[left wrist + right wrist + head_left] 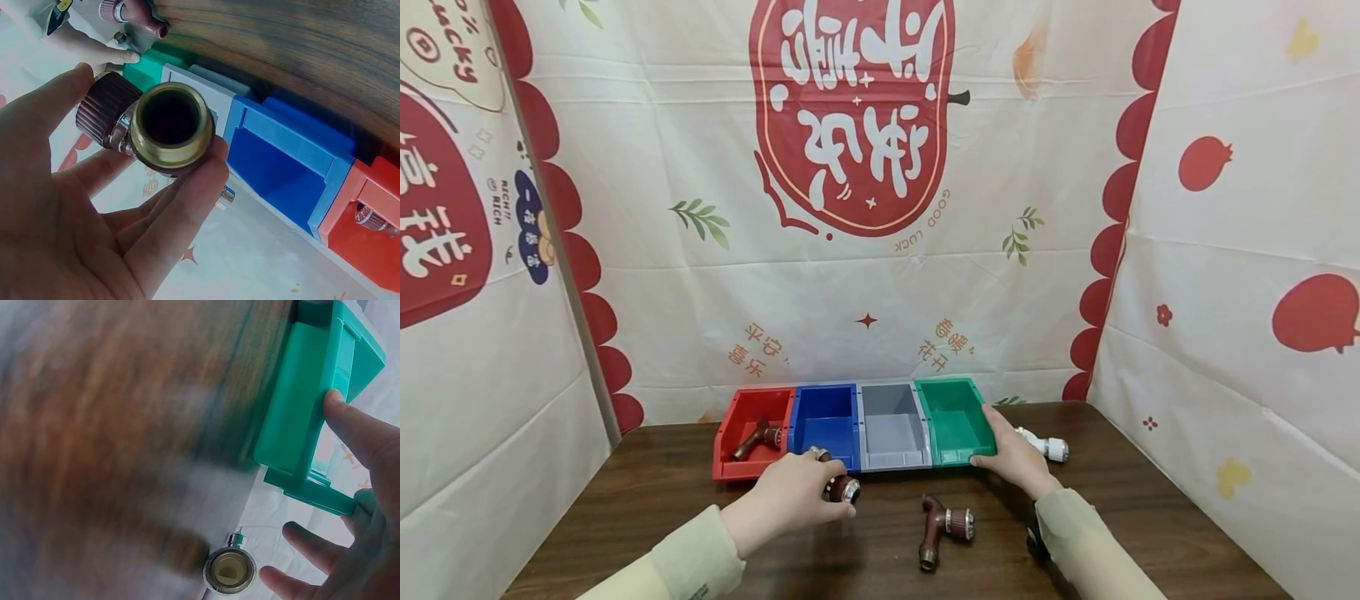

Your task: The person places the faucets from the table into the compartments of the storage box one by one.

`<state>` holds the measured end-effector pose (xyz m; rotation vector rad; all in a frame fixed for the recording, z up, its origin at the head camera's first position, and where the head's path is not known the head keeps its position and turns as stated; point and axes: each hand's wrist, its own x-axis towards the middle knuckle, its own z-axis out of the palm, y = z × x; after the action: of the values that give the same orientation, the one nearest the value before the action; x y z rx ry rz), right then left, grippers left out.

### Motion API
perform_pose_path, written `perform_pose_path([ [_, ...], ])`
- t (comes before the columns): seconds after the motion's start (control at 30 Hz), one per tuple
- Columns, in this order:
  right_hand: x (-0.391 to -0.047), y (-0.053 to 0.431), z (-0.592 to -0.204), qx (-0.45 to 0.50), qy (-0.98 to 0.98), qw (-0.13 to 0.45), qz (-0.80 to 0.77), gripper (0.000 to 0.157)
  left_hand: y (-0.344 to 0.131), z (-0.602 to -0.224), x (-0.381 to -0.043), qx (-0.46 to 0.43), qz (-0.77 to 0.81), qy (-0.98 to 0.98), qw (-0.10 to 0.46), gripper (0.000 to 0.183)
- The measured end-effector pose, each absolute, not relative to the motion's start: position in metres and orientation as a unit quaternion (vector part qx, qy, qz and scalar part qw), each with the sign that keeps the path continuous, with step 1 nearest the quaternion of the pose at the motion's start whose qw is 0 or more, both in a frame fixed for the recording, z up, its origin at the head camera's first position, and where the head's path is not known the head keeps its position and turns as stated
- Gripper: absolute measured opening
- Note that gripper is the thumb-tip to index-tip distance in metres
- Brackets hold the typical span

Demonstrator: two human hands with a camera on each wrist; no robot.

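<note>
My left hand (790, 493) holds a brown-red tap (842, 489) by its body, above the table in front of the blue bin (825, 417). In the left wrist view, the tap's brass threaded end (172, 128) faces the camera, its ribbed knob (107, 109) beside the fingertips. My right hand (1017, 454) grips the near right corner of the green bin (957, 421), thumb on the front rim and a finger at the side edge. A similar tap (936, 533) lies on the table between my hands, and another tap (758, 437) sits in the red bin (724, 454).
The grey bin (895, 425) stands between blue and green, all joined in a row near the back of the wooden table (647, 500). A white tap (1048, 447) lies right of the green bin, behind my right hand. Printed cloth (865, 283) hangs behind and at both sides.
</note>
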<state>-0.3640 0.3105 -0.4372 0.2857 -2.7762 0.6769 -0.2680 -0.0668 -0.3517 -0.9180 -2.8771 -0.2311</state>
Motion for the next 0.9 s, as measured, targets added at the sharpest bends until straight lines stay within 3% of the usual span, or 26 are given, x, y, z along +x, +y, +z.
perform_pose_path([
  [0.33, -0.3628, 0.3097, -0.4368, 0.097, -0.957, 0.139, 0.234, 0.097, -0.0679, -0.3483, -0.269, -0.296, -0.079, -0.95, 0.059, 0.048],
  [0.9, -0.3613, 0.3087, -0.4357, 0.096, -0.957, 0.137, 0.237, 0.097, -0.0663, -0.3468, -0.2751, -0.289, -0.078, -0.952, 0.066, 0.039],
])
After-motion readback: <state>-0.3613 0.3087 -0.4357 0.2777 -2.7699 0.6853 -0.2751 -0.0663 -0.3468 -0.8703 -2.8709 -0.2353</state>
